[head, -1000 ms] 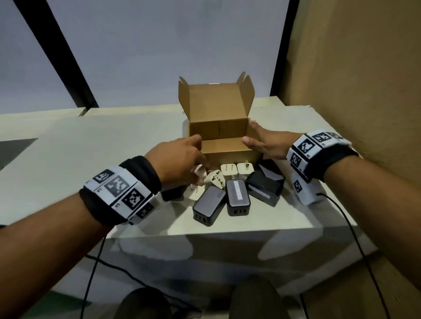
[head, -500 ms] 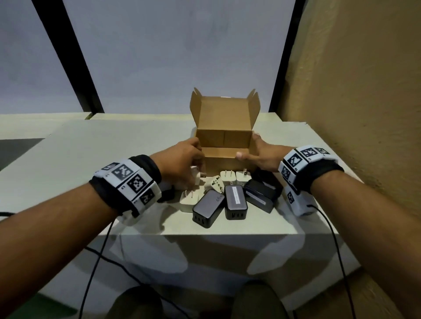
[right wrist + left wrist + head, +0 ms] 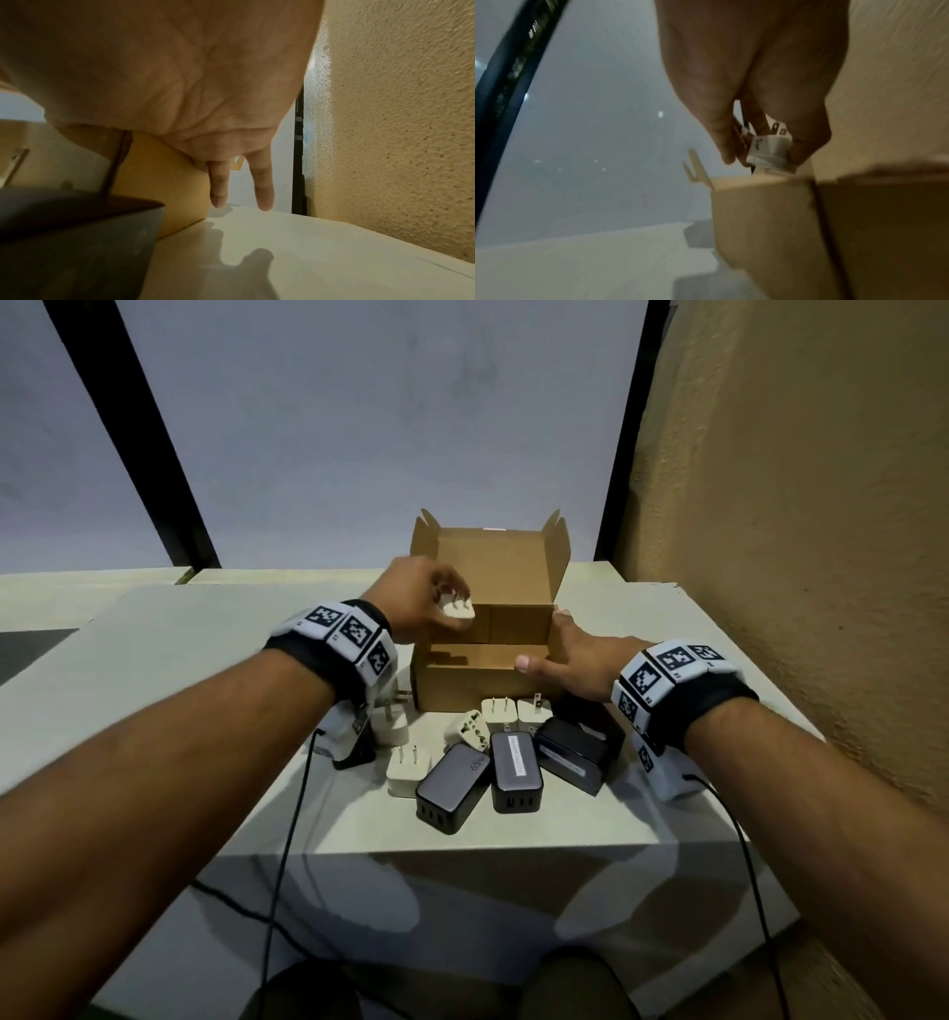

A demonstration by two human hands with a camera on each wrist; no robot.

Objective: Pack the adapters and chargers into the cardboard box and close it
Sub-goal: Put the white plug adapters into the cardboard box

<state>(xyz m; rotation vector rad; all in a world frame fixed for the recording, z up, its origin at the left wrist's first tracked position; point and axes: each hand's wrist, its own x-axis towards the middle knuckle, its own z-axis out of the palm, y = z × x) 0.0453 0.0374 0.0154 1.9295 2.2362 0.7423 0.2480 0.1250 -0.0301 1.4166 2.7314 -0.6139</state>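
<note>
place: unclear indoor room | cues: textured wall [image 3: 801, 505]; pale table [image 3: 205, 649]

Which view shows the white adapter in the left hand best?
The head view: the white adapter is sharp, prongs up, pinched by the left hand above the cardboard box's left edge. The left wrist view shows it closer but blurred, partly covered by fingers. The right wrist view does not show it at all.
</note>
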